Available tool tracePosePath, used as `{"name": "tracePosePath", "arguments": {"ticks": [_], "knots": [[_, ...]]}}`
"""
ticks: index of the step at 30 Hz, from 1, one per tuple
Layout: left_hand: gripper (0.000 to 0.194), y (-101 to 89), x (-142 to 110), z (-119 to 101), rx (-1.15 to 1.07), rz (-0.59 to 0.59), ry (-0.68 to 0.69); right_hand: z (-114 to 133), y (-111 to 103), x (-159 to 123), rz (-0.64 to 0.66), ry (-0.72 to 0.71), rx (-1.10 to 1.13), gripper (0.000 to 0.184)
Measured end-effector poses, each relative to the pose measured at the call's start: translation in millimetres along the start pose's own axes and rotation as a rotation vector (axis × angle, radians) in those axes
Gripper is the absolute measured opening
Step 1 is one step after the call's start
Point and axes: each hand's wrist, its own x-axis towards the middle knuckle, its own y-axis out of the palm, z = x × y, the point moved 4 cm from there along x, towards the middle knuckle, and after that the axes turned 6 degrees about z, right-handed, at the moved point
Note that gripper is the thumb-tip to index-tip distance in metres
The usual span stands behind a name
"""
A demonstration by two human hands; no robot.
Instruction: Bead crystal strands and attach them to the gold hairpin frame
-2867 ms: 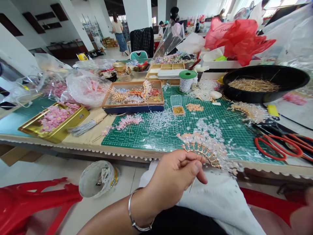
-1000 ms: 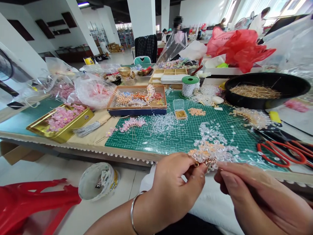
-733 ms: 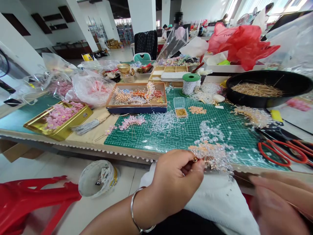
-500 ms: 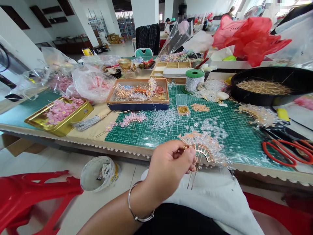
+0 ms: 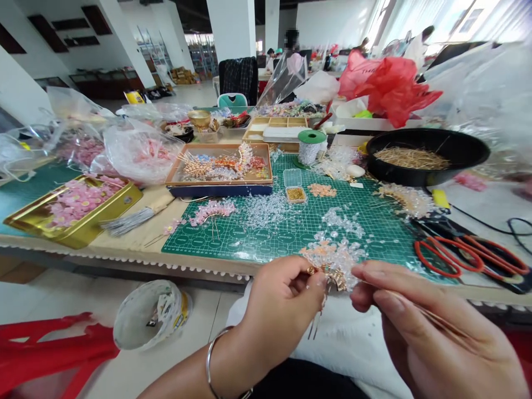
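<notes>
My left hand (image 5: pixel 282 310) is closed in a pinch on a gold hair comb (image 5: pixel 332 263) covered with clear and peach beaded flowers, held just in front of the table edge with its prongs hanging down. My right hand (image 5: pixel 419 327) is closed too, its fingers pinching a thin gold wire (image 5: pixel 432 318) that runs back across the hand; its fingertips touch the comb's right side. A white cloth (image 5: pixel 353 338) lies over my lap beneath both hands.
A green cutting mat (image 5: pixel 270 233) carries loose clear beads, a pink flower comb (image 5: pixel 211 210) and a small bead box (image 5: pixel 294 185). Red scissors (image 5: pixel 469 257) lie at right, a black basin (image 5: pixel 428 155) of wires behind, a gold tin (image 5: pixel 70 208) at left, a white bucket (image 5: pixel 149 313) on the floor.
My right hand has come back into view and met the comb with a wire pinched in it. The left hand has turned the comb and kept its hold.
</notes>
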Motion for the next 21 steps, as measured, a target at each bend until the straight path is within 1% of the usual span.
{"name": "tracePosePath", "arguments": {"ticks": [5,8,11,15,17,19,21], "knots": [[0.022,3.5,1.6,-3.0,0.025,0.023,-0.035,7.3,-3.2,3.7,0.005,-0.150,-0.171,0.020],[0.022,4.8,1.9,-5.6,0.038,0.032,-0.034,10.9,-3.8,4.2,0.026,-0.171,-0.197,0.020],[0.022,4.9,2.2,-7.0,-0.027,0.028,-0.037,12.8,-5.1,1.8,0.050,-0.138,-0.098,0.020],[0.021,2.6,2.1,-5.9,-0.251,0.034,-0.024,8.1,-4.6,-4.1,0.131,-0.047,0.144,0.022],[0.021,1.0,1.3,-5.4,-0.326,0.036,-0.004,5.1,-1.6,-5.7,0.167,-0.016,0.227,0.022],[0.021,-0.1,0.2,-5.0,-0.361,0.029,0.016,4.3,1.9,-5.2,0.153,-0.006,0.247,0.022],[0.020,0.2,-0.8,-4.0,-0.405,0.018,0.030,8.0,4.7,-2.9,0.108,-0.041,0.176,0.023]]}}
